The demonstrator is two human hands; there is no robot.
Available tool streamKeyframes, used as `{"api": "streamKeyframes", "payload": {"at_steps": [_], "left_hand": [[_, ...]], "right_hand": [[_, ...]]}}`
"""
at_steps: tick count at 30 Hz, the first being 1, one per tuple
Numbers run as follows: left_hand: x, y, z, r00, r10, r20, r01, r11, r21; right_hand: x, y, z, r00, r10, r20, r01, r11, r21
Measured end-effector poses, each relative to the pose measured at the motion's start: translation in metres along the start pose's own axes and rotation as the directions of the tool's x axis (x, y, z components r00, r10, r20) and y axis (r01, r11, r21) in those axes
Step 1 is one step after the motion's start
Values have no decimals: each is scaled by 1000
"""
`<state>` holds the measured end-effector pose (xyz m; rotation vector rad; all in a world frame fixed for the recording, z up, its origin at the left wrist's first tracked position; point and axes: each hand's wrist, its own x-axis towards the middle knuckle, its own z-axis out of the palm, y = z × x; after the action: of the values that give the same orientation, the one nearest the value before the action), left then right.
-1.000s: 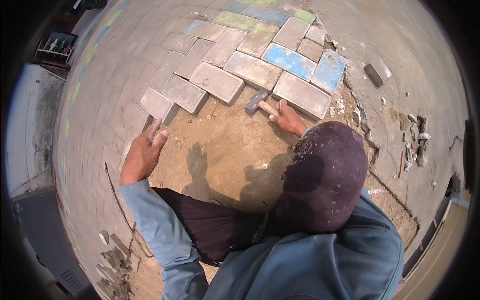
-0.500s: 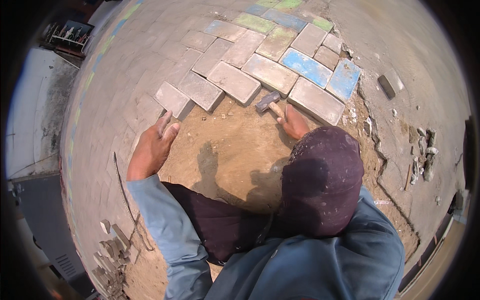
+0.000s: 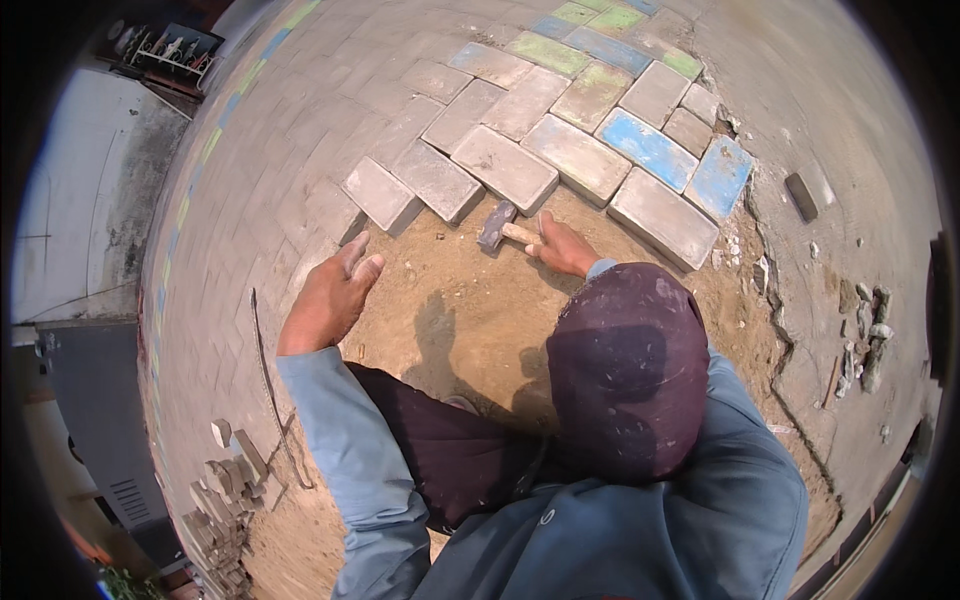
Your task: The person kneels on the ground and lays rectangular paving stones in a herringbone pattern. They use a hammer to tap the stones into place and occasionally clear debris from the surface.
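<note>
My right hand (image 3: 566, 248) grips the short wooden handle of a small hammer. Its dark metal head (image 3: 496, 226) is over the sand, just in front of a grey paving block (image 3: 505, 162) at the edge of the laid rows. My left hand (image 3: 326, 303) holds nothing; thumb and fingers are apart, fingertips close to the side of the leftmost raised paving block (image 3: 380, 192). Whether they touch it, I cannot tell. Bare sand (image 3: 465, 275) lies between my hands, with my shadow on it. My right knee hides part of my right forearm.
Blue-painted paving blocks (image 3: 648, 146) are among the laid rows. A loose block (image 3: 801, 197) and rubble (image 3: 868, 335) lie on the concrete at right, past a cracked edge. At lower left stand stacked blocks (image 3: 215, 510), near a thin rod (image 3: 266, 375).
My right hand has moved the hammer leftward along the blocks' front edge, and its head has turned. My left hand stays near the leftmost raised block. The whole view has shifted slightly.
</note>
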<state>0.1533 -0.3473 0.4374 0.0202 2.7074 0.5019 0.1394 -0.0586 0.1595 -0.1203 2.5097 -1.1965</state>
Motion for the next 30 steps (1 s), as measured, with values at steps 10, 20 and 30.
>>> {"api": "streamKeyframes", "payload": {"at_steps": [10, 20, 30], "left_hand": [[7, -1, 5, 993, 113, -35, -114, 993, -13], [-9, -1, -4, 998, 32, -45, -35, 996, -81], [2, 2, 4, 996, 74, -51, -76, 996, -42]], "right_hand": [[-8, -17, 29, 984, -161, 76, 167, 982, -83], [-2, -3, 25, 999, 29, -33, -32, 996, -79], [0, -2, 1, 999, -17, -47, 16, 1000, -21]]}}
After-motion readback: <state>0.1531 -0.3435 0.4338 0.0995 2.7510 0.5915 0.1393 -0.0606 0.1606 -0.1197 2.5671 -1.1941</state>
